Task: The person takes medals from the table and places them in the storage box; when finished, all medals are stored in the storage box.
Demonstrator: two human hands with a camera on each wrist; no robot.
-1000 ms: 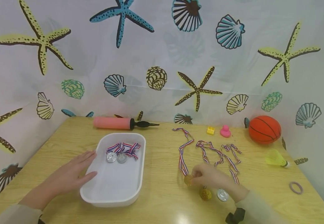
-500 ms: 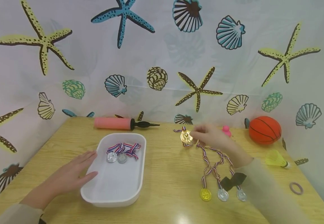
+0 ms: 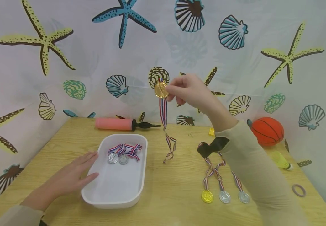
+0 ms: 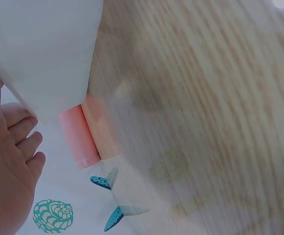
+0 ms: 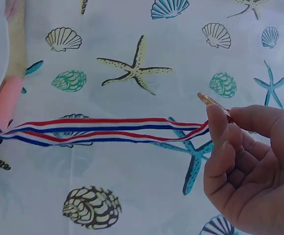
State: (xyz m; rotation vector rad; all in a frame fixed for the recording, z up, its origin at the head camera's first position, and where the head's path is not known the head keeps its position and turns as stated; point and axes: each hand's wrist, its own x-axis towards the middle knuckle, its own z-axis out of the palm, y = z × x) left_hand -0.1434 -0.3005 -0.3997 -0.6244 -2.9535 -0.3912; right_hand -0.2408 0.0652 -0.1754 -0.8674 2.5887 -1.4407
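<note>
My right hand [image 3: 192, 91] pinches a gold medal [image 3: 161, 89] by its edge, high above the table. Its red, white and blue ribbon [image 3: 163, 114] hangs down, with the lower end over the wood right of the tray. In the right wrist view, thumb and fingertips hold the medal [image 5: 211, 103] almost edge-on. My left hand [image 3: 70, 175] rests with straight fingers against the left rim of a white tray [image 3: 115, 202]. Two silver medals [image 3: 113, 158] with bunched ribbons lie in the tray's far part. The left wrist view shows relaxed fingers [image 4: 27, 134] beside the tray wall.
Right of the tray lie another gold medal [image 3: 207, 196] and two silver ones [image 3: 224, 197], ribbons stretched away. A pink hand pump [image 3: 113, 124] lies behind the tray. At the right are a small basketball [image 3: 267, 131], a yellow shuttlecock [image 3: 281, 160] and a purple ring [image 3: 299, 190].
My right hand has lifted the gold medal from the table, moving up and to the left, and its ribbon now dangles. My left hand has stayed at the tray's rim.
</note>
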